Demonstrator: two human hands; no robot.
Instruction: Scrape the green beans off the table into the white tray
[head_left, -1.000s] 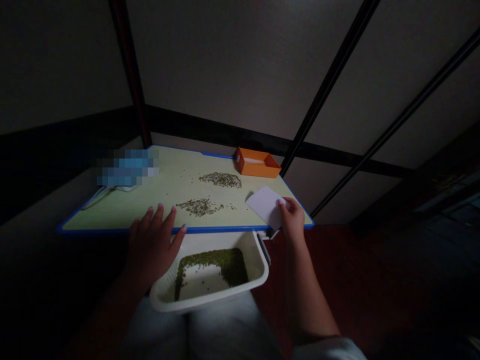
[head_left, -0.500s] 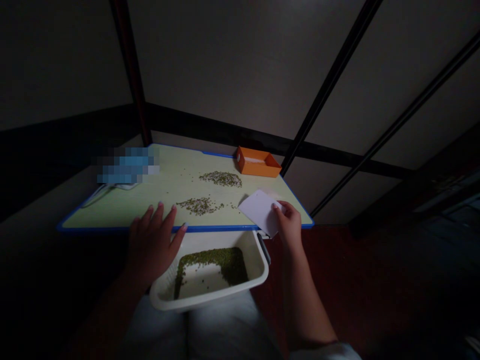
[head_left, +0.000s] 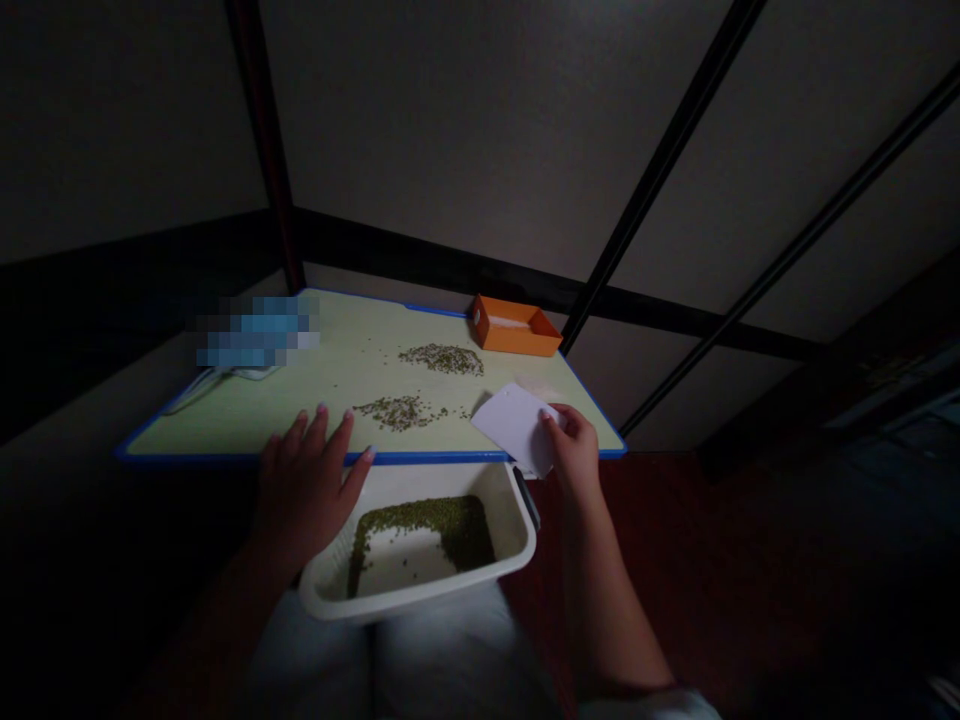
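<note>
Pretty dim room on my feed, with a pale table in it. I've got the card at its near right, pinched in the right hand, tip just beside the near pile of green bits. Far pile behind that, box far right. Left hand splayed at the near left edge, tub just right of it.

Open orange box, blue object (pixelated), dark-striped wall, reddish floor.

A dim panelled wall meets a seemingly reddish floor.
</note>
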